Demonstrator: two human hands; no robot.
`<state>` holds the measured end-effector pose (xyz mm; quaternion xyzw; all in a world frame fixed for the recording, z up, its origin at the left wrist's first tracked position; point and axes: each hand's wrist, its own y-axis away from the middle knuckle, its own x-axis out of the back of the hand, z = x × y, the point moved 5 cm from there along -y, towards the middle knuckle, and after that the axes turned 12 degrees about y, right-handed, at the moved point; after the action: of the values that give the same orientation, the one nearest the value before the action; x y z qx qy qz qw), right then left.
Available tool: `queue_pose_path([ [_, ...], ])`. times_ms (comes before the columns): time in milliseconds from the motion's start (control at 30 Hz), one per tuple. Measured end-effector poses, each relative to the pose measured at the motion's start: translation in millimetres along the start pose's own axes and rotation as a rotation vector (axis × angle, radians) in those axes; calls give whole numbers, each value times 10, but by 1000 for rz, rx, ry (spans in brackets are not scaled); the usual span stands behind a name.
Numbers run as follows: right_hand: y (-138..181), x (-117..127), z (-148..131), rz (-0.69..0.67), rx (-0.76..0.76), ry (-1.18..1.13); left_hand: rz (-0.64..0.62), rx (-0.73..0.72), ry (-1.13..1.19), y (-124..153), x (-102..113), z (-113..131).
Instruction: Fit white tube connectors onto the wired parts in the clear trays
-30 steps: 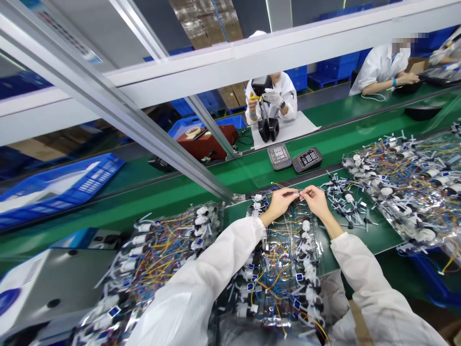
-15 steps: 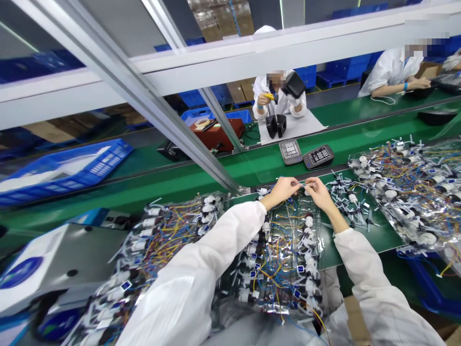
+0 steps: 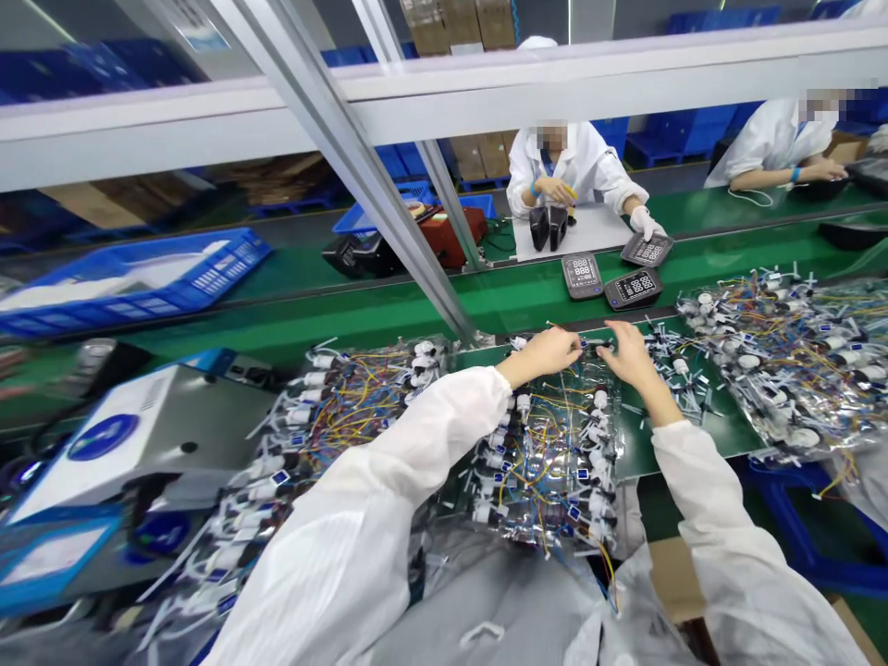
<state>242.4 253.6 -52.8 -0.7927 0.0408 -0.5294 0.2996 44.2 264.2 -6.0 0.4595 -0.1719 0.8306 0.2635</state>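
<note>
My left hand point(image 3: 551, 353) and my right hand point(image 3: 630, 352) meet above the far end of a clear tray point(image 3: 548, 444) packed with small white parts and coloured wires. Both hands pinch the two ends of a small dark and white piece point(image 3: 598, 344) held between them. A heap of loose black and white connectors point(image 3: 676, 375) lies on the green mat just right of my right hand. White sleeves cover both forearms.
More wire-filled trays lie at left point(image 3: 347, 407) and right point(image 3: 777, 361). A grey machine point(image 3: 145, 435) stands at left. Beyond a slanted aluminium post point(image 3: 388, 213), black display units point(image 3: 633, 289) ride the green belt. Two people in white coats work at the far side.
The view has swung left and down. My hands stay together on the small piece, now lower over the tray. The person opposite has put a black unit down by the belt.
</note>
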Motion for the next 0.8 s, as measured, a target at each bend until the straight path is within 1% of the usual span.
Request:
queue_pose_path([
  [33,118,107,-14,-10,-3,-46,-39,-71,-8,56,-34,80],
  [67,247,187,-55,-57,22,-96,-89,-142,-9,111,-85,154],
  [133,510,260,-215,-211,143,-164,-177,-240,-3,194,-200,265],
  [200,722,250,-401,-332,265,-142,-189,-254,2,219,-274,316],
  [233,788,228,-474,-360,294,-106,-169,-239,10,215,-285,328],
  [300,842,186,-569,-368,302,-50,-124,-214,57,209,-262,360],
  [367,827,197,-604,-335,281,-68,-107,-217,145,243,-203,417],
  [433,784,287,-588,-263,225,-158,-122,-210,255,323,-140,478],
  [500,735,426,-530,-167,106,-278,-162,-178,374,421,-106,528],
  [567,695,562,-474,-81,-48,-432,-180,-146,506,497,-88,568],
  [633,653,682,-465,-4,-180,-618,-97,-143,612,520,-41,592],
  [700,592,811,-502,88,-266,-805,25,-186,646,503,23,611],
  [733,553,887,-529,142,-297,-883,49,-217,654,485,41,624],
  [767,510,971,-557,196,-322,-947,27,-246,671,461,40,640],
  [800,466,1062,-579,254,-346,-999,-40,-264,696,435,20,655],
])
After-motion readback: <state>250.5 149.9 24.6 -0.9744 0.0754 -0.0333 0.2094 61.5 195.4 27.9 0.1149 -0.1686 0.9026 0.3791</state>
